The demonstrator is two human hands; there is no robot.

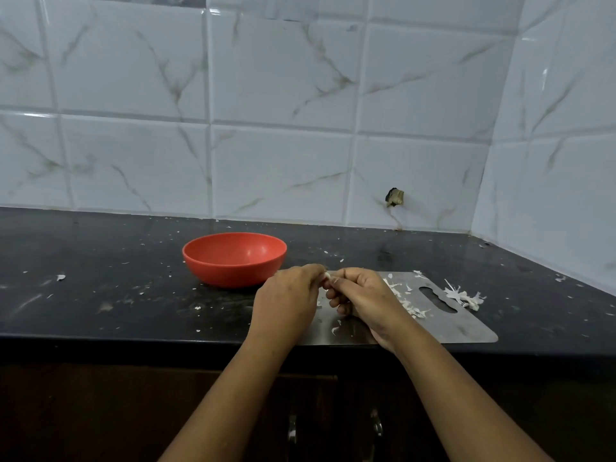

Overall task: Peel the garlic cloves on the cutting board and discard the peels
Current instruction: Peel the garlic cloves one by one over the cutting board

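Both forearms extended; left grip (287, 295) and right grip (363, 295) meet, fingers curled, pinching clove (328, 277).

Nothing to read here: no lettering, label, brand or number shows on the board (466, 328), the bowl (233, 271), the tiles (283, 71) or the counter (100, 288).
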